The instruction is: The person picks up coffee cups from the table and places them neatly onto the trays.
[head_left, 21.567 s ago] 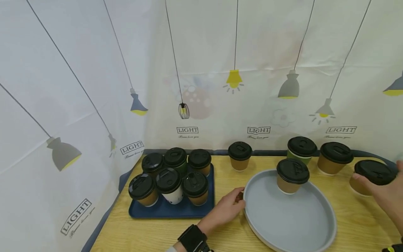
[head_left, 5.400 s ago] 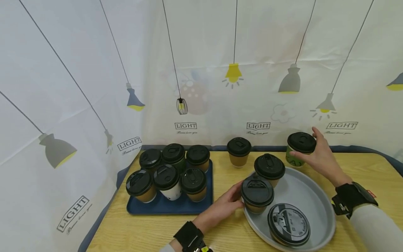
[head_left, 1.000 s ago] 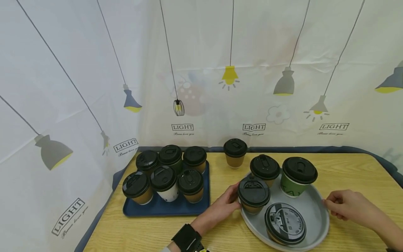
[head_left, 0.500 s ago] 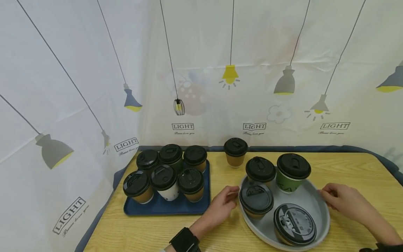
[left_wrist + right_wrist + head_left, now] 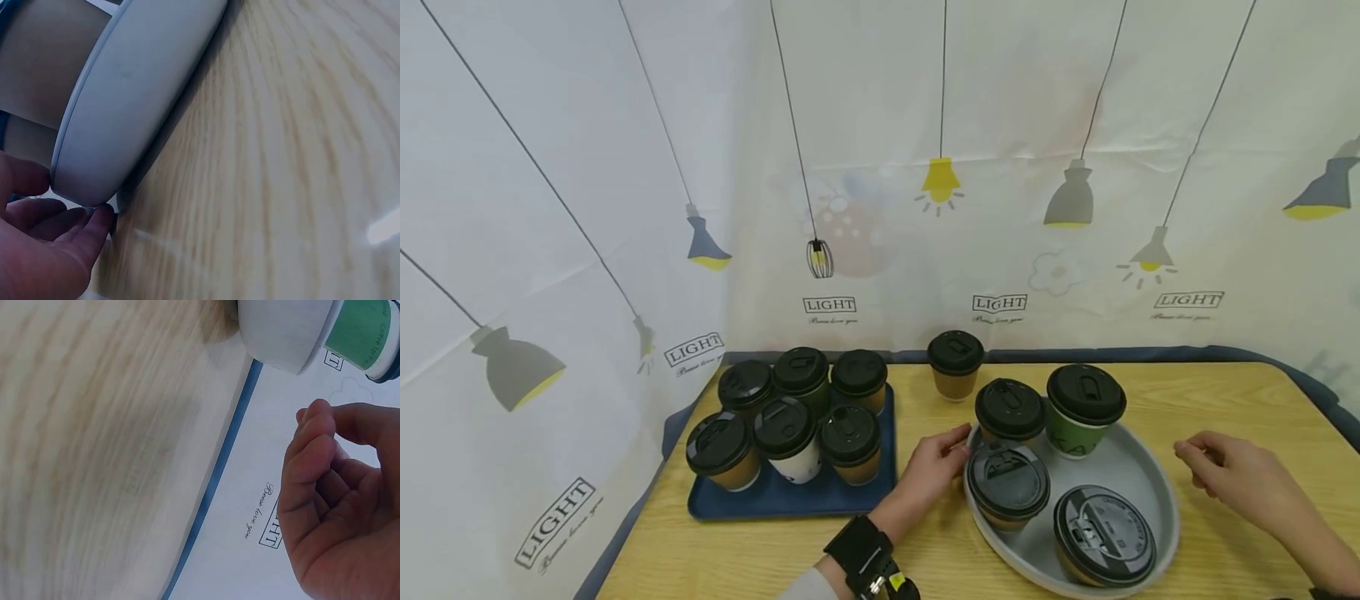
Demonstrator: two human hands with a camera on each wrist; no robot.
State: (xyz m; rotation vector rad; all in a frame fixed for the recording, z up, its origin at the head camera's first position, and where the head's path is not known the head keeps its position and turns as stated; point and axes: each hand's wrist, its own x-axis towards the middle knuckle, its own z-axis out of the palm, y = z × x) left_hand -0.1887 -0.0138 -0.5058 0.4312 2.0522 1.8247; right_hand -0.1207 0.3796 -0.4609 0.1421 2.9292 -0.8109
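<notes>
My left hand pinches the left edge of the round grey tray; in the left wrist view its thumb meets the rim and its fingers reach under the base. On that tray stand a green paper cup, two brown cups with black lids, the rear one and the left one, and a front cup whose lid has grey printing. To the right of the tray, apart from it, my right hand hovers with fingers loosely curled, holding nothing; the right wrist view confirms the gap.
A dark blue rectangular tray at the left carries several lidded cups, among them a white one. One brown cup stands on the wooden table near the back edge. A lamp-printed cloth hangs behind and at the left.
Earlier, cups from the table came onto the round tray, the green one last. Within the last second the tray turned slightly, its rear cups shifting left; my right hand came off its right rim.
</notes>
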